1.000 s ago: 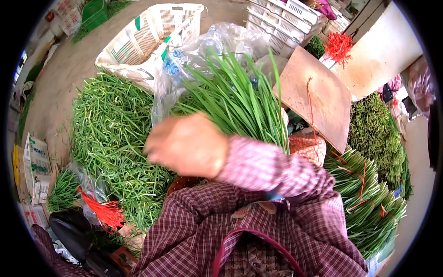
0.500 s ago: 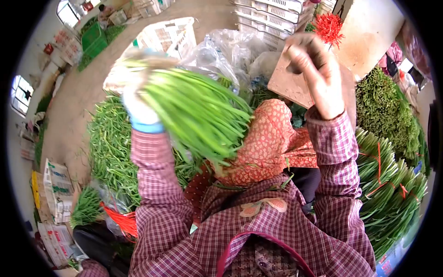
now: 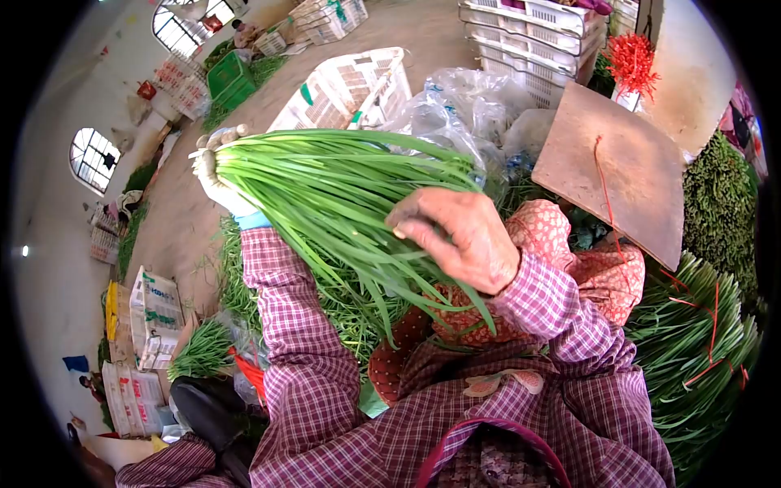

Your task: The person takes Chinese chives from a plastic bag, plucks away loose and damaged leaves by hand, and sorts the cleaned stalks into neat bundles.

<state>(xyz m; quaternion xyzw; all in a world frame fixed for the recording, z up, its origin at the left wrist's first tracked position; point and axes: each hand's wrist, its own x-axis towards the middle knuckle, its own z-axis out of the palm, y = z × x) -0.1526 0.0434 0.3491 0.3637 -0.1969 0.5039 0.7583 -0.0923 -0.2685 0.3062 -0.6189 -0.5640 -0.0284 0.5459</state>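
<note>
My left hand (image 3: 213, 167), in a pale glove with a blue cuff, is closed around the stem end of a bunch of garlic chives (image 3: 342, 175). The long green leaves fan out to the right above my lap. My bare right hand (image 3: 465, 237) reaches over the leaf side, thumb and forefinger pinched together at the leaves. Under the bunch is a heap of loose green leaves (image 3: 232, 276). Red patterned cloth (image 3: 541, 232) covers my knee.
A brown board (image 3: 610, 163) with a red string lies to the right, near red ties (image 3: 632, 63). Tied chive bundles (image 3: 691, 350) lie below it. Ahead are a white crate (image 3: 382, 77), clear plastic bags (image 3: 464, 102) and stacked white crates (image 3: 529, 49). A green crate (image 3: 231, 81) stands farther back.
The chive bunch, blurred before, is now sharp and more level, its leaves pointing right. My right hand has come down from above the board onto the leaves. The view has shifted.
</note>
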